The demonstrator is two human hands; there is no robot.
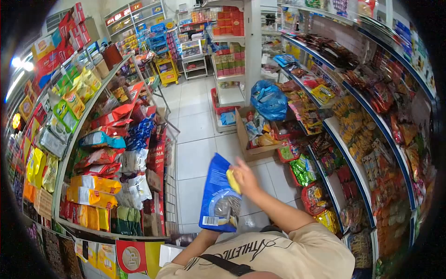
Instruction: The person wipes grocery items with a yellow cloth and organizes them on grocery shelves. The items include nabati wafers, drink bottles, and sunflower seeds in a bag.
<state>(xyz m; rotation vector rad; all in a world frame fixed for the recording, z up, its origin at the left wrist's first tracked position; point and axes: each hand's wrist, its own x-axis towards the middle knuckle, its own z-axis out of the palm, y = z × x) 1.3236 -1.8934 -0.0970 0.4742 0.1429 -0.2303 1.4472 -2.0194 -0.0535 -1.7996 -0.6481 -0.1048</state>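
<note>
A blue bag (216,186) with a clear window showing dark striped seeds is held upright in front of my body, its barcode near the bottom. My left hand (210,235) grips it at the lower edge; most of those fingers are hidden behind the bag. At the upper right side of the bag, my right hand (245,176) is closed on a yellow piece that looks like a cloth (233,181), pressed against the bag. The right hand is slightly blurred.
A shelf rack with packaged snacks (95,185) stands at left. Long shelves of bagged goods (350,123) line the right. On the tiled floor (193,125) are an open cardboard box (248,139) and red baskets (313,197); a blue plastic bag (269,100) sits nearby.
</note>
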